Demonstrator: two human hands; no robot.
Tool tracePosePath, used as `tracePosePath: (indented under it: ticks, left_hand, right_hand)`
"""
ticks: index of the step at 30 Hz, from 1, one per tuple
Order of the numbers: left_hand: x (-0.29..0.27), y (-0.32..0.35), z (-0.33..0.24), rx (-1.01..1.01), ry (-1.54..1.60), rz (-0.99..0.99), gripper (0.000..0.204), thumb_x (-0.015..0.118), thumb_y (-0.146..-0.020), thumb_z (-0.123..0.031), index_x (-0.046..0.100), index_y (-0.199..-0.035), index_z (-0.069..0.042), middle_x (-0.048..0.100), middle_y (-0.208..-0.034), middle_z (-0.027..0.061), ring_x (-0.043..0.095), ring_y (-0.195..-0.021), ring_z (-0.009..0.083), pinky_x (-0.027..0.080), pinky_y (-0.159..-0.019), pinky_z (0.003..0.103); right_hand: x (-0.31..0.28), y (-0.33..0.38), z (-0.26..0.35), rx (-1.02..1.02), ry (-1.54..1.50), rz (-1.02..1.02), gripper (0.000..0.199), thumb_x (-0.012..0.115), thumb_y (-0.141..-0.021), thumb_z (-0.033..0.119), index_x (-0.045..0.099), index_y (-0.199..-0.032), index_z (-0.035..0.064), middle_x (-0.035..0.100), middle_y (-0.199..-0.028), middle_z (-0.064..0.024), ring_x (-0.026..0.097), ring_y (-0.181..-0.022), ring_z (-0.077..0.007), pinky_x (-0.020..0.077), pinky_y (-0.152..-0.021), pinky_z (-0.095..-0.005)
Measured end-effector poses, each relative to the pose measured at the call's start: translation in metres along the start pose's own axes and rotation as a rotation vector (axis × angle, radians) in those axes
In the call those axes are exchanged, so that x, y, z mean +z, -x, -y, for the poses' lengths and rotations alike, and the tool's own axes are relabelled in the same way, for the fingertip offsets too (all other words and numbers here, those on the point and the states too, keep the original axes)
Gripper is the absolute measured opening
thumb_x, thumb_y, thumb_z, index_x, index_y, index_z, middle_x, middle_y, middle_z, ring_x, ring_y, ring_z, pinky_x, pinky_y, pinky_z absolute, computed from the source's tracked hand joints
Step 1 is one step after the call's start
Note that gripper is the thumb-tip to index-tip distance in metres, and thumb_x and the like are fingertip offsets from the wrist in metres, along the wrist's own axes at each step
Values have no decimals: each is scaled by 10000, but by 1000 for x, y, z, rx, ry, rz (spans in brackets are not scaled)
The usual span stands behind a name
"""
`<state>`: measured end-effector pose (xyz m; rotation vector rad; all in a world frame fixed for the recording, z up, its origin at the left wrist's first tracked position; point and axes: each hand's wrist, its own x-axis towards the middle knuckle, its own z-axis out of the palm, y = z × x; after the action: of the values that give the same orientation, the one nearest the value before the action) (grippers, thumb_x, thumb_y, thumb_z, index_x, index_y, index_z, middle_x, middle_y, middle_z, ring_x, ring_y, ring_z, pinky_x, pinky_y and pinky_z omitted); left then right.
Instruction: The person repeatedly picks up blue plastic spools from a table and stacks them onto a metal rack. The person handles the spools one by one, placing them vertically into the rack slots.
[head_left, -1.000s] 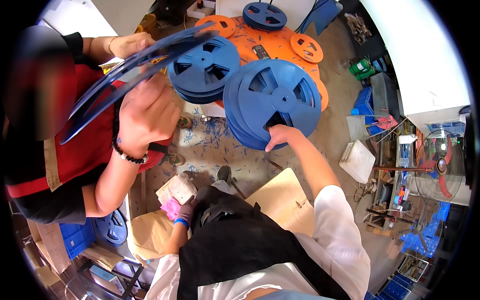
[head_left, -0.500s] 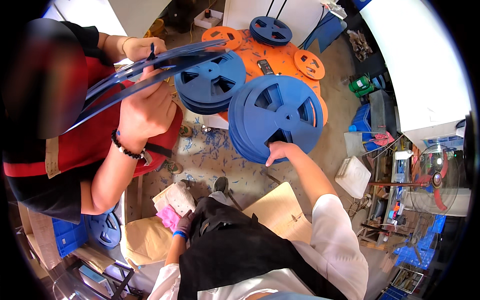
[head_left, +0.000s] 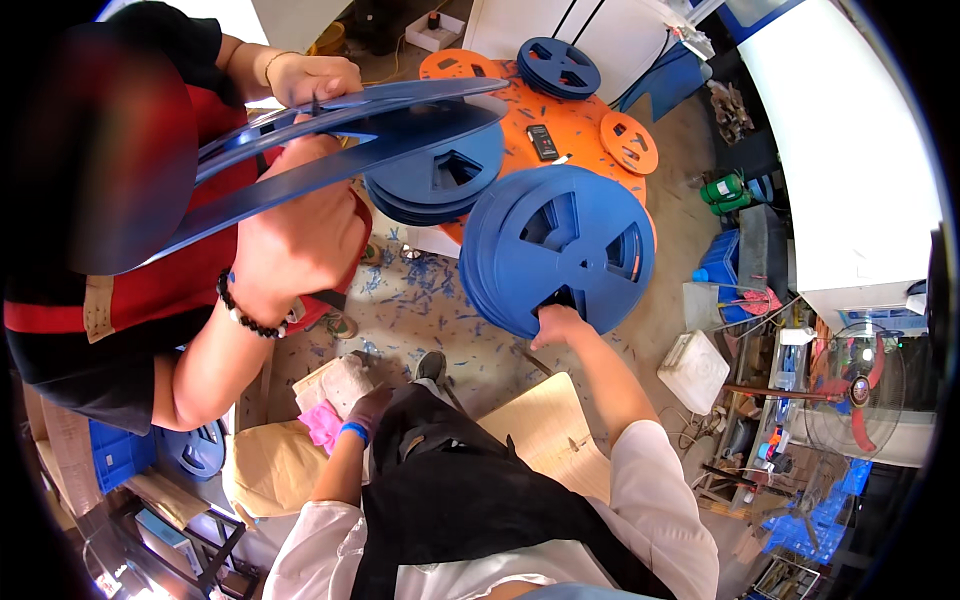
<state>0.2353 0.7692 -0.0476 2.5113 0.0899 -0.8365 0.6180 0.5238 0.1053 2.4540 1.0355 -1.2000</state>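
My right hand (head_left: 562,326) is at the lower rim of a stack of large blue plastic reels (head_left: 620,215). Its fingers go into a cutout and are partly hidden, while the thumb lies along the rim. Low on the left, my left hand (head_left: 371,408), with a blue band at the wrist, is beside a pink cloth (head_left: 321,424) and a pale block (head_left: 350,384). Its fingers are too unclear to tell whether they grip either. An orange round table (head_left: 575,130) strewn with blue shavings is behind the reels.
A co-worker in red and black holds blue reels (head_left: 240,200) edge-on at my left. More blue reels (head_left: 415,180) and orange reels (head_left: 630,142) lie on the table. A wooden stool seat (head_left: 550,430) is close to me. A fan (head_left: 858,390) stands at right; blue scraps litter the floor.
The view has shifted a little. The co-worker's reels have swung farther right, covering more of the smaller blue stack. My right hand remains at the large stack's rim.
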Motion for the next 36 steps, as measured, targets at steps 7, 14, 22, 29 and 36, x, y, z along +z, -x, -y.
tracePosePath:
  ticks: [7, 14, 22, 29, 36]
  left_hand:
    - [42, -23, 20, -36, 644, -262, 322, 431, -962, -206, 560, -1205, -39, 621, -1139, 122, 567, -1055, 218, 426, -891, 301]
    - [25, -12, 16, 13, 437, -279, 365, 455, -955, -228, 541, -1257, -41, 591, -1229, 114, 538, -1147, 226, 392, -990, 304]
    - [87, -54, 46, -132, 713, -227, 446, 475, -911, -287, 518, -1258, -11, 507, -1321, 175, 464, -1252, 264, 337, -1049, 324]
    - [24, -56, -4, 177, 201, -211, 284, 497, -837, -107, 599, -1094, -43, 611, -1097, 169, 564, -1116, 310, 450, -964, 355]
    - [-147, -32, -91, -146, 725, -702, 649, 608, -830, -247, 375, -1399, -40, 429, -1366, 260, 456, -1223, 400, 388, -1012, 389]
  right_hand:
    - [26, 3, -3, -55, 5, -137, 429, 719, -639, 294, 671, -1005, 75, 670, -962, -173, 643, -930, -319, 522, -789, -414]
    - [36, 15, -4, -126, 1, -289, 390, 660, -679, 330, 667, -973, 75, 666, -865, -179, 641, -823, -354, 512, -727, -455]
    - [29, 45, 21, -93, -14, -325, 477, 712, -684, 399, 650, -1038, 87, 672, -973, -145, 636, -937, -305, 497, -827, -407]
    - [32, 74, 24, -85, -135, -523, 465, 770, -648, 360, 657, -964, 38, 666, -917, -159, 633, -893, -323, 496, -799, -404]
    - [17, 133, 24, 71, -372, -677, 563, 780, -656, 357, 606, -1045, -10, 653, -955, -205, 619, -904, -372, 496, -799, -418]
